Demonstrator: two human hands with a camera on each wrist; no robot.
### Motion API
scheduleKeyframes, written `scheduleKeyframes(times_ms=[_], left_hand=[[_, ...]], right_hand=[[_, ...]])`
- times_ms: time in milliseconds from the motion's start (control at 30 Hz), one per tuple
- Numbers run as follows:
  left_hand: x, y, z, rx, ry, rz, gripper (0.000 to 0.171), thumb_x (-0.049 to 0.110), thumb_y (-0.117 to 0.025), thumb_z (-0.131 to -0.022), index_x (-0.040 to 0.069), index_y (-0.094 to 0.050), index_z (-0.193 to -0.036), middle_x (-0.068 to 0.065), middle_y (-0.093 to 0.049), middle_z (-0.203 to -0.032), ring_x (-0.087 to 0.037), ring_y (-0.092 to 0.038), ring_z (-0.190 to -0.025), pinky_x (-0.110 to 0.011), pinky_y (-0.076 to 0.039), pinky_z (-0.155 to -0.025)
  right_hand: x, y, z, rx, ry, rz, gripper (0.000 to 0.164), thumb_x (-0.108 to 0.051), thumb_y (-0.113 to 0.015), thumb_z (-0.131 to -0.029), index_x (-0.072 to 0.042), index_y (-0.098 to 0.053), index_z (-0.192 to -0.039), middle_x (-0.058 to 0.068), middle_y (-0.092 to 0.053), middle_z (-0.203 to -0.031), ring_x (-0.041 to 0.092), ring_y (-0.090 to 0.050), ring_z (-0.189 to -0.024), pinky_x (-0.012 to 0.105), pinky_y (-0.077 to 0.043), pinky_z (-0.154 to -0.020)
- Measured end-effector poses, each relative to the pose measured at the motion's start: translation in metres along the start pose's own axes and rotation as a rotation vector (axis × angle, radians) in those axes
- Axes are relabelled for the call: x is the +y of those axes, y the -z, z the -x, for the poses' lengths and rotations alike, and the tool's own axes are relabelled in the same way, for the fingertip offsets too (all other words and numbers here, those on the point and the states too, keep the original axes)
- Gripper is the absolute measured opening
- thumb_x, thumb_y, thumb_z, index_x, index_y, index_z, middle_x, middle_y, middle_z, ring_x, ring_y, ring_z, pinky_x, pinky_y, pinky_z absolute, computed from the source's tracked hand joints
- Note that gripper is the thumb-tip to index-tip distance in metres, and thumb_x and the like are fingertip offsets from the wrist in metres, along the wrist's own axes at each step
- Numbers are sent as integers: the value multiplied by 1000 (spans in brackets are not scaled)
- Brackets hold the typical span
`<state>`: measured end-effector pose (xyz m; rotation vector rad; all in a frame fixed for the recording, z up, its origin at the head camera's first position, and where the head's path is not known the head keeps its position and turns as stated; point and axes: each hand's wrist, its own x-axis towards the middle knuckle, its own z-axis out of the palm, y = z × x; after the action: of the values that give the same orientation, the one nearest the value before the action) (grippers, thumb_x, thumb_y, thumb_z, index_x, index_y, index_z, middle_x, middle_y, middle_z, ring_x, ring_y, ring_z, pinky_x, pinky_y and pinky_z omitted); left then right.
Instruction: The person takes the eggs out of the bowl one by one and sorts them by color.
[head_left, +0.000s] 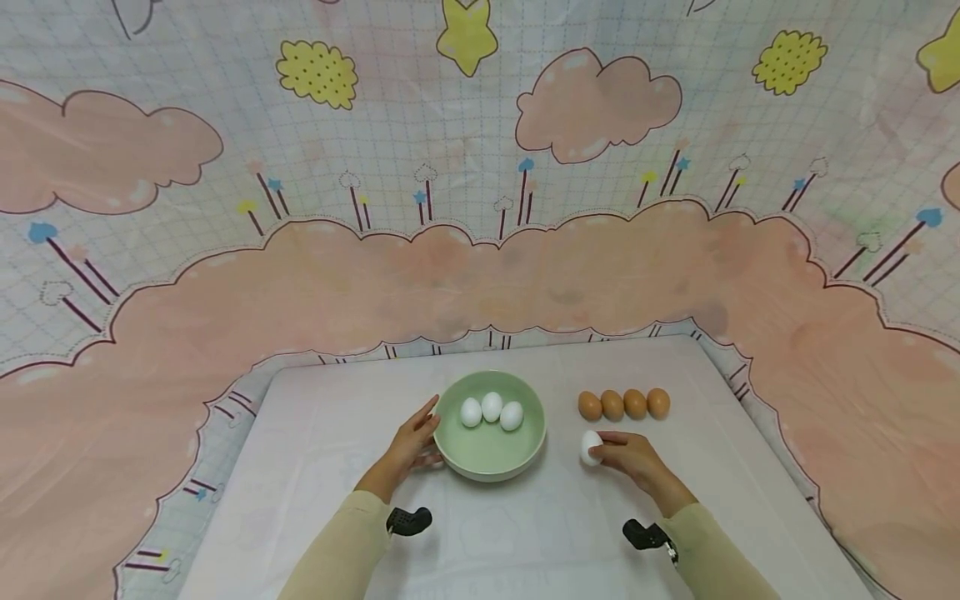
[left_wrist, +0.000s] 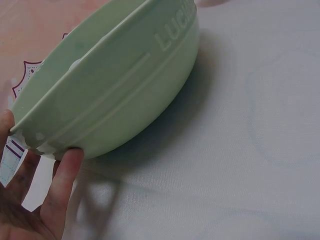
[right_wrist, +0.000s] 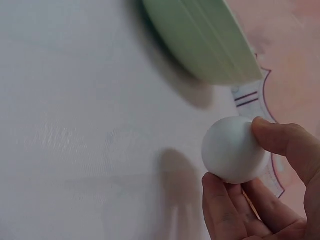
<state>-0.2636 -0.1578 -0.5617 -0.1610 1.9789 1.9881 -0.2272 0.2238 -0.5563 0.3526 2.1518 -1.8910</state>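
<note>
A light green bowl [head_left: 491, 458] stands on the white-covered table, with three white eggs [head_left: 491, 407] inside. At its left side my left hand [head_left: 408, 442] holds it. In the left wrist view the thumb is at the rim of the bowl [left_wrist: 130, 85] and the fingers [left_wrist: 65, 175] touch its lower side. Right of the bowl, my right hand [head_left: 633, 458] pinches another white egg [right_wrist: 232, 150] between thumb and fingertips. That egg is lifted off the table, its shadow apart from it. Several brown eggs [head_left: 624, 404] lie in a row beyond my right hand.
The table [head_left: 315, 433] has a white cloth and ends at a patterned backdrop [head_left: 480, 283] with clouds and stars. Black devices [head_left: 409, 522] are strapped at both wrists, over light sleeves. Raised lettering marks the bowl's outer wall.
</note>
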Motion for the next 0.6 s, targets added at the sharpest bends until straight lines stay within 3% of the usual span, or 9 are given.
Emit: scheduleKeyframes(times_ms=[600], left_hand=[[0,0,0,5,12,22,50,31,-47,-94,34,-30,-140,-16,-15,-147,-41,-41,-116,-46,-51,-75]], right_hand=[[4,8,-13,64,-9,124,47,-9,-74,-72,10,-57,-112,22,-54,-117,28,-53,-102,34,-50,-81]])
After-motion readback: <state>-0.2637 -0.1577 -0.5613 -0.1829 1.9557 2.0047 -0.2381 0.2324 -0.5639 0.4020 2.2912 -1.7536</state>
